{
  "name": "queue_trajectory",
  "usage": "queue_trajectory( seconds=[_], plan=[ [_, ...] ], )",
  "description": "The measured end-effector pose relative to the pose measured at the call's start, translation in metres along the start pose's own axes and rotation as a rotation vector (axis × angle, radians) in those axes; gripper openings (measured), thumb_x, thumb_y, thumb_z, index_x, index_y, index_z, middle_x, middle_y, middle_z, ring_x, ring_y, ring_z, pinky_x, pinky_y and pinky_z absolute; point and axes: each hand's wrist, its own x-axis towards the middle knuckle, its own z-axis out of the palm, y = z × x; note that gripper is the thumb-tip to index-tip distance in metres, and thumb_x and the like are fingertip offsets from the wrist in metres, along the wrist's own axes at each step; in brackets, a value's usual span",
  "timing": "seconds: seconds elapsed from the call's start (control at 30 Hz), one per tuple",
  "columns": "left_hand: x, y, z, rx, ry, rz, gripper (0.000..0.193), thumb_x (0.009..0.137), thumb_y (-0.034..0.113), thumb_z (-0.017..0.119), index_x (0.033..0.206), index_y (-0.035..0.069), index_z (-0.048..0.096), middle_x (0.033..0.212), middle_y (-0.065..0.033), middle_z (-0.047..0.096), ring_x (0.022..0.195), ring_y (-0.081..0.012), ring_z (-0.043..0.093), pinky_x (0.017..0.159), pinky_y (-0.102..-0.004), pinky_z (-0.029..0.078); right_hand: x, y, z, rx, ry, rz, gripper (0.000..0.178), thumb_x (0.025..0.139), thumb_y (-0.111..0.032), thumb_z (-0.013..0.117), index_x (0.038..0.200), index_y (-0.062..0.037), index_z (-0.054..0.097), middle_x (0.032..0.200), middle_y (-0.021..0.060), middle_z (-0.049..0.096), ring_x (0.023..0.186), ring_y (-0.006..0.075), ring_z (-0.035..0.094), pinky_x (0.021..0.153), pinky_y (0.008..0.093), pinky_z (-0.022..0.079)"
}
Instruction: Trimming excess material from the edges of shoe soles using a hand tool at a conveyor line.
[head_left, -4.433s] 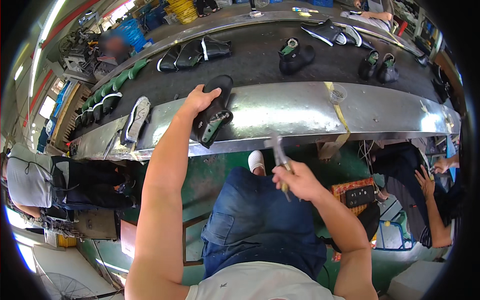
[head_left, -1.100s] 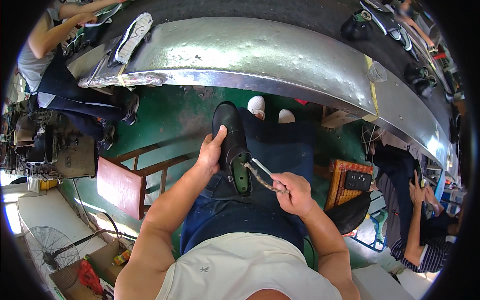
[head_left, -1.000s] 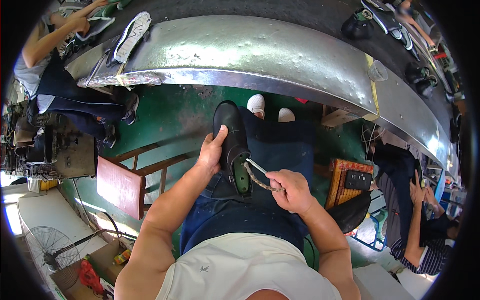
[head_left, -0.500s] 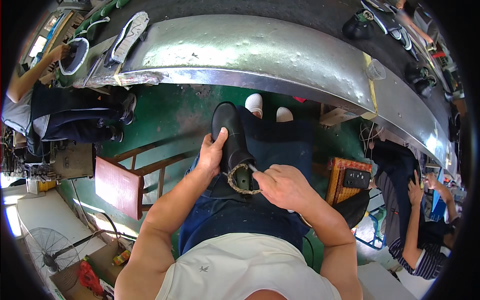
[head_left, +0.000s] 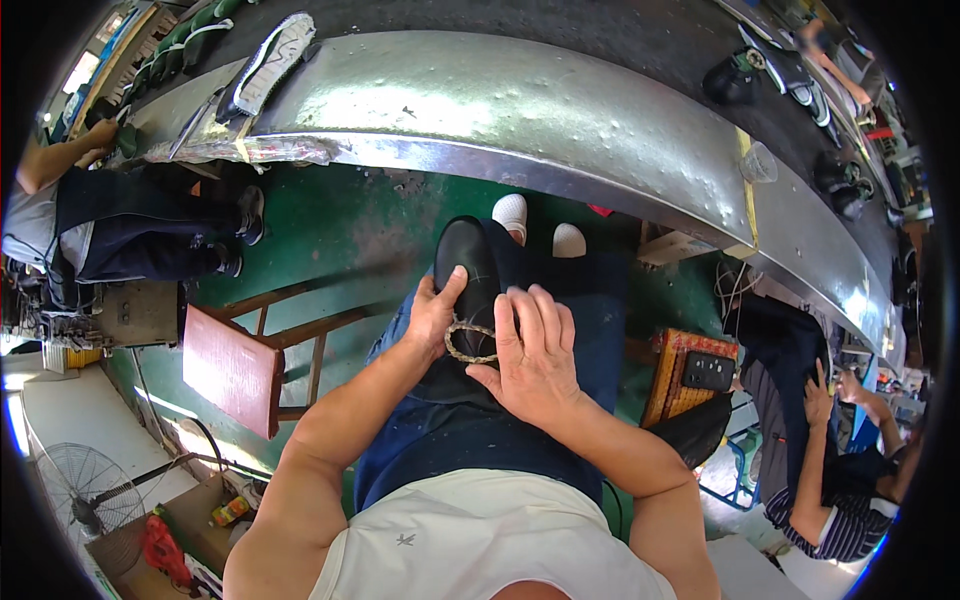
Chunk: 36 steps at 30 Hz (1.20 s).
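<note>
Over my lap lies a black shoe upper (head_left: 466,258), its toe pointing away from me. A rough, light-coloured ragged edge (head_left: 455,350) rings its opening, close to my body. My left hand (head_left: 430,315) grips the upper's left side, the thumb pressed on top. Across the right side of the opening rests my right hand (head_left: 538,355), fingers stretched out and thumb apart. It covers part of that edge, and what lies under the palm is hidden.
A long metal bench (head_left: 450,95) runs ahead, with a shoe sole (head_left: 270,65) and a clear plastic cup (head_left: 758,163) on it. A stool (head_left: 232,370) stands left, a woven seat with a black device (head_left: 710,369) right. Co-workers sit at both sides.
My right hand has let go of the thin tool-like thing at the opening and now lies spread over the upper's side. The upper has shifted slightly; the left hand keeps its hold.
</note>
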Motion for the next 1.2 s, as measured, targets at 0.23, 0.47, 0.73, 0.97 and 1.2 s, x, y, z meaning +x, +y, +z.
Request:
queue_trajectory(
  seconds=[0.23,0.47,0.73,0.97,1.2],
  plan=[
    [0.007,-0.004,-0.003,0.015,0.031,-0.001,0.079,0.093,0.041,0.076,0.143,-0.009,0.039,0.129,-0.0244,0.06,0.112,-0.0305,0.066,0.093,-0.0415,0.057,0.007,0.018,0.044,0.191,-0.135,0.092,0.097,0.091,-0.052,0.067,0.155,0.0074,0.026,0.16,0.0309,0.026,0.148,0.0525,0.023,0.117,0.0635,0.023],
    [0.031,-0.014,-0.039,-0.123,-0.154,-0.086,0.059,0.097,0.048,0.068,0.124,-0.004,0.059,0.11,-0.0163,0.071,0.093,-0.0257,0.073,0.083,-0.0416,0.062,-0.067,0.064,0.011,0.392,-0.014,0.329,0.077,0.089,-0.032,0.075,0.145,0.0058,0.039,0.143,0.0292,0.047,0.133,0.0448,0.046,0.112,0.0479,0.037],
    [-0.029,0.042,0.034,0.318,-0.248,0.404,0.067,0.091,0.039,0.078,0.134,-0.005,0.052,0.115,-0.0162,0.068,0.104,-0.0219,0.067,0.092,-0.0364,0.055,-0.252,0.056,-0.031,0.448,-0.503,0.898,0.064,0.079,-0.035,0.086,0.121,0.0003,0.054,0.115,0.0215,0.058,0.109,0.0392,0.062,0.091,0.0466,0.05],
    [-0.062,0.069,0.119,1.314,-1.224,1.655,0.053,0.081,0.033,0.077,0.125,0.011,0.057,0.118,-0.0121,0.06,0.115,-0.0341,0.06,0.1,-0.0483,0.048,-0.259,0.074,-0.021,0.364,-0.411,0.705,0.049,0.077,-0.031,0.088,0.112,-0.0054,0.066,0.1,0.0153,0.067,0.093,0.0311,0.069,0.081,0.0397,0.055],
    [0.003,0.012,0.069,1.631,-1.628,1.87,0.034,0.086,0.023,0.063,0.117,0.008,0.064,0.134,-0.0152,0.059,0.133,-0.0376,0.052,0.118,-0.0554,0.034,-0.266,0.091,-0.02,1.095,-0.191,1.195,0.025,0.085,-0.012,0.082,0.106,-0.0032,0.07,0.089,-0.0015,0.069,0.08,0.0067,0.062,0.074,0.0232,0.05]
  ],
)
